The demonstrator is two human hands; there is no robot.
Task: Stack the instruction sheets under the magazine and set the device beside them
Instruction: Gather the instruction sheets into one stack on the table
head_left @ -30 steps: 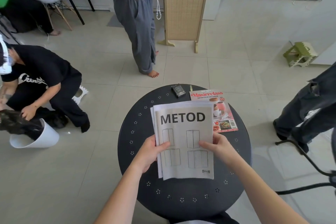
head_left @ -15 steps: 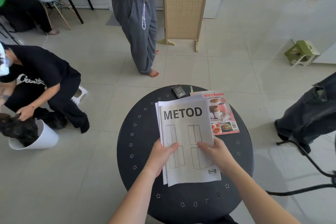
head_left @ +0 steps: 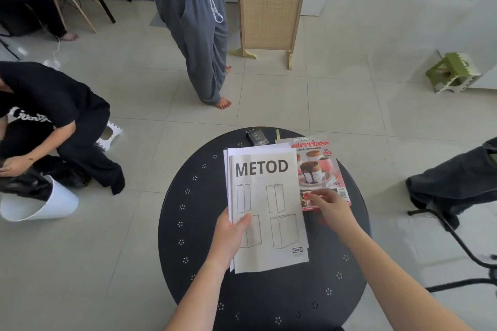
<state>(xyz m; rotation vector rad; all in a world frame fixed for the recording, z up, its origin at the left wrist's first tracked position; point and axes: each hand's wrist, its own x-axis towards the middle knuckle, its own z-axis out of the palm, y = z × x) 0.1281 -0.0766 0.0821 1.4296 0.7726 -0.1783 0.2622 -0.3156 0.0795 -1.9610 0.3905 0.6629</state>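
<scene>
A stack of white instruction sheets, the top one printed METOD, lies on the round black table. My left hand grips the stack's left edge, thumb on top. The red cookbook magazine lies to the right of the sheets, its left side tucked under them. My right hand rests on the magazine's lower left corner with fingertips touching the cover; whether it grips is unclear. A small dark device sits at the table's far edge, apart from both hands.
A standing person holding a phone is beyond the table. A crouching person with a white bin is on the left. A rattan screen, a green stool, another person's leg and a black chair frame are on the right.
My right hand has left the sheets and moved right onto the magazine's lower corner. The left hand still holds the stack, which has shifted slightly left, showing more of the magazine.
</scene>
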